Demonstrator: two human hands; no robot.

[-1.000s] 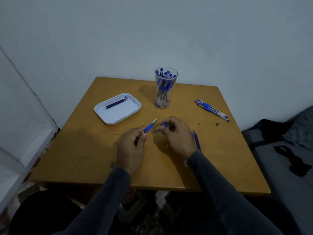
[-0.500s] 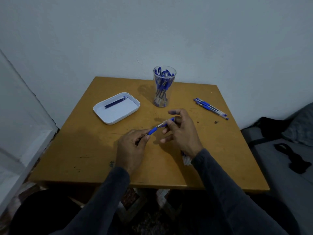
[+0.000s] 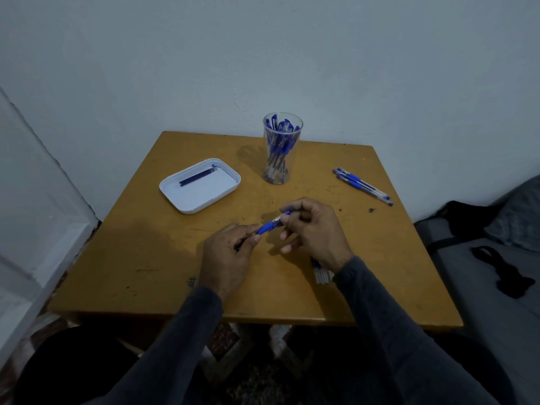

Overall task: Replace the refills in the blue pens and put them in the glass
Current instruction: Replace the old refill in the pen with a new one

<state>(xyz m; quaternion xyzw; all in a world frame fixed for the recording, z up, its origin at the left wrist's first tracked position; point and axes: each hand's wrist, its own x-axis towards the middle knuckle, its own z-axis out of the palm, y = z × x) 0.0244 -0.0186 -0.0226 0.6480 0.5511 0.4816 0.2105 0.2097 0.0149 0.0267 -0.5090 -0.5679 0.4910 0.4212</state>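
A: What are the hands doing at the centre of the frame?

B: The left hand [image 3: 226, 260] is gripping the lower end of a blue pen [image 3: 270, 225], its fingers [image 3: 253, 233] curling round the barrel beside the blue grip. The right hand [image 3: 314, 229] is pinching the pen's upper end between thumb and forefinger, while its other fingers are hanging loosely curled (they are holding nothing that I can make out). The pen is slanting up to the right, above the counter [image 3: 163, 258].

A: And the glass?

B: The glass [image 3: 282, 152] is standing upright at the upper middle of the counter, and blue pens are crowding inside it.

A: Anything else lying about?

B: A white tray [image 3: 222, 194] is sitting in the upper left part of the counter, well apart from the glass, and dark refills [image 3: 198, 177] are lying in it. A few more pens [image 3: 362, 187] are lying together near the right edge. Some clear refills [image 3: 322, 275] are peeking out from under the right wrist, mostly hidden. A dark strap [image 3: 505, 279] is lying on the grey bed [image 3: 482, 302] at the right of the frame.
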